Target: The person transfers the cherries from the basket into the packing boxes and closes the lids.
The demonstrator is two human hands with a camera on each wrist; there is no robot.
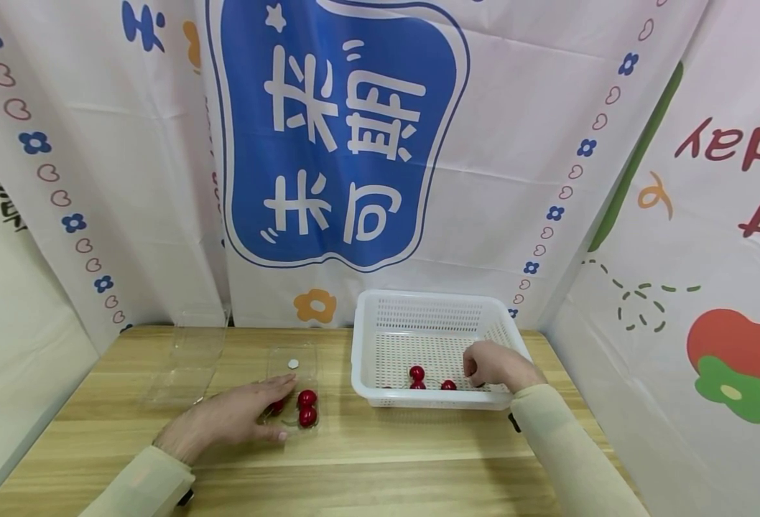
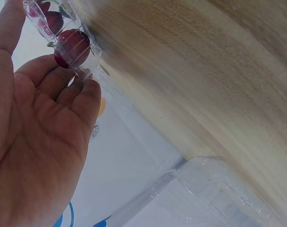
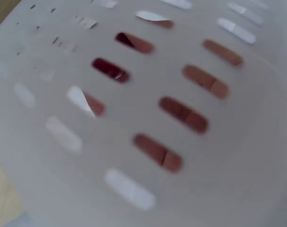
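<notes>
In the head view, the right hand dips into the white basket over its near right corner, and the step in hand looks like picking among the red cherries lying just left of its fingertips. To do it well, I would set thumb and forefinger on either side of one fruit and pinch softly, as something this round and glossy probably rolls off a push, then raise it above the near rim before moving it sideways. The left hand lies palm down, its fingers reaching over the left side of a clear box, thumb spread well apart from them, with two cherries just to the right of the hand. A light steadying touch should do there — the plastic looks thin and could bow under a hard press. A second clear container stands beyond that hand's wrist. In the left wrist view, the left palm is bare and the fingers bend loosely, tips at the box's wall, grasping no fruit; cherries show through the plastic just past them. In the right wrist view, the basket's slotted wall hides most of the right hand — strips of finger show, dark red beside them, and I cannot tell whether the curled fingers hold a cherry.
</notes>
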